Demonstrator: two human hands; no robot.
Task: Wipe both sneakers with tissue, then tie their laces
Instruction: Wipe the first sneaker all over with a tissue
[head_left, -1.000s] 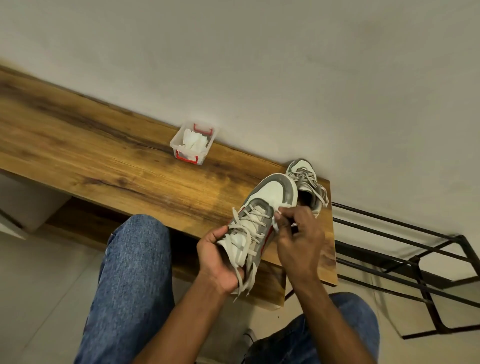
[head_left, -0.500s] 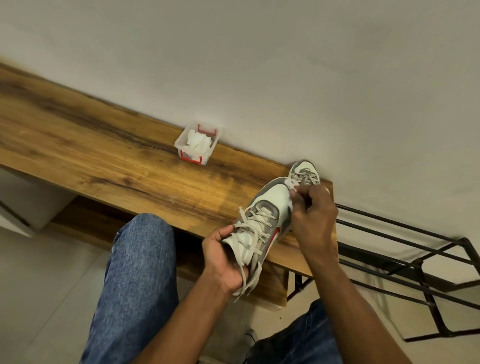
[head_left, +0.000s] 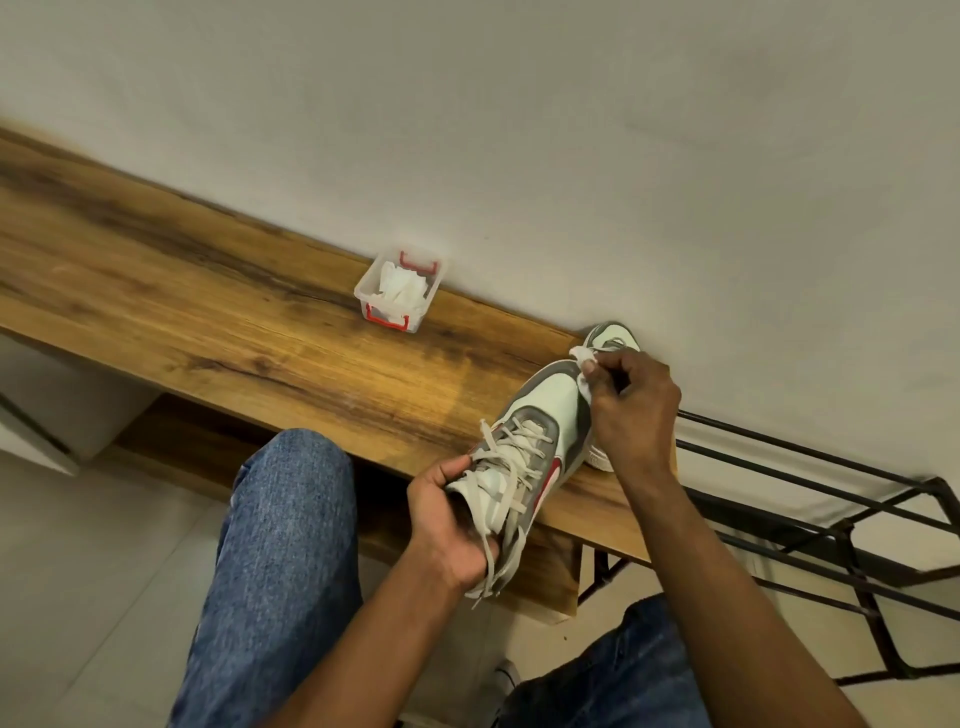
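We saw the sneaker (head_left: 540, 441) lying lengthwise, toe twd the wall – left hand (head_left: 447, 525) gripped its heel end. Right hand (head_left: 631, 410) pinched tissue (head_left: 584, 364) at toe.

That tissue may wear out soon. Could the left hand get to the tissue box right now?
Probably not without letting go: the left hand grips the near sneaker at its heel. The tissue box stands apart by the wall, with only bare bench in between.
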